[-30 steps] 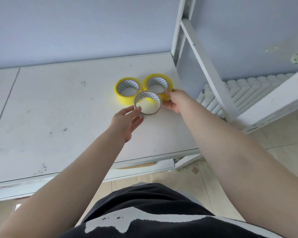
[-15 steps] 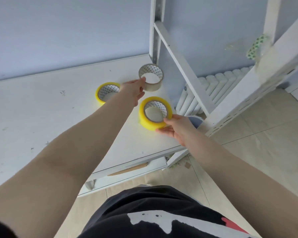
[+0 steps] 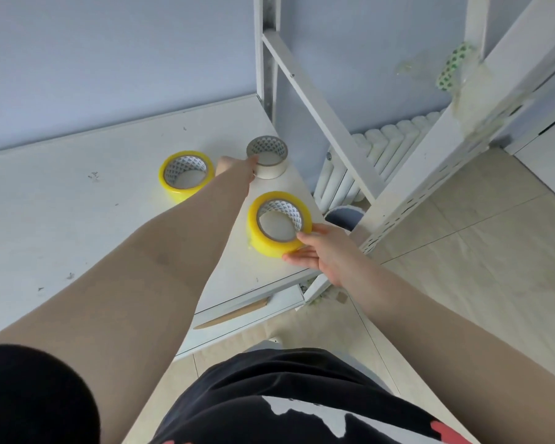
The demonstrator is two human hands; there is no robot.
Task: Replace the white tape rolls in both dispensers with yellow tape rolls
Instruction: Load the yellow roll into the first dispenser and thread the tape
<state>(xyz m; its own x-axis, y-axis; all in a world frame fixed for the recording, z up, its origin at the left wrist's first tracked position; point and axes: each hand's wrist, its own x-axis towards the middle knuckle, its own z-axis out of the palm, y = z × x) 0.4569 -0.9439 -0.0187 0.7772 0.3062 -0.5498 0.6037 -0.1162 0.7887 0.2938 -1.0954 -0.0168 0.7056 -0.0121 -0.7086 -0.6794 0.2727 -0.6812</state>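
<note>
Right hand [image 3: 322, 251] grips the near yellow tape roll [image 3: 279, 223], fingers curled on its outer wall and thumb at the rim, roll tilted up off the desk [image 3: 77, 225] on its near side. Left hand [image 3: 237, 166] reaches far across, fingertips touching the side of the white tape roll [image 3: 267, 156]; whether it is clamped or just resting against it cannot be told, as the forearm hides most of the hand. White roll lies flat near the desk's back right corner, just beside the metal frame upright [image 3: 267, 59]. Second yellow tape roll [image 3: 186, 174] lies flat to the left of the left hand, untouched. No dispensers in view. Step in hand, as a judgement: white roll being parked out of the way while a yellow roll is picked up as its replacement. Next move likely calls for lifting the yellow roll clear and carrying it to a dispenser, wherever that sits out of view. Edges: the held yellow roll is close to the desk's right edge, with a radiator [image 3: 382, 149] and floor below, so a slip could drop it off. Diagonal brace [image 3: 318, 100] and frame crowd the right side; open desk room lies left and toward the wall.
</note>
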